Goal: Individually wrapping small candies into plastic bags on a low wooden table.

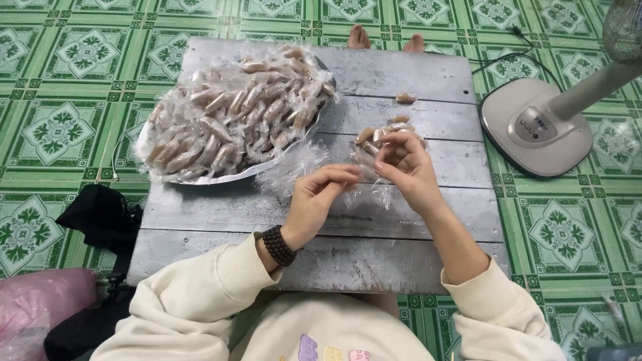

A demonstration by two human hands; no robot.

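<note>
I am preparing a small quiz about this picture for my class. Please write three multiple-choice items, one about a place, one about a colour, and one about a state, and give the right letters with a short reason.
1. Where is the tray of wrapped sweets?
A. on the left part of the grey board
B. on the floor beside the fan
C. on the person's lap

2. What colour is the tiled floor?
A. blue
B. green with white patterns
C. plain red

3. What are the hands doing?
A. resting flat on the board
B. holding clear wrapping film between the fingers
C. gripping the fan

Answers:
1 A: the tray rests on the grey board, left of the hands.
2 B: green tiles with white ornaments surround the board.
3 B: the left hand and right hand pinch clear wrapping film above the board; the fan base stands untouched at the right.
</note>
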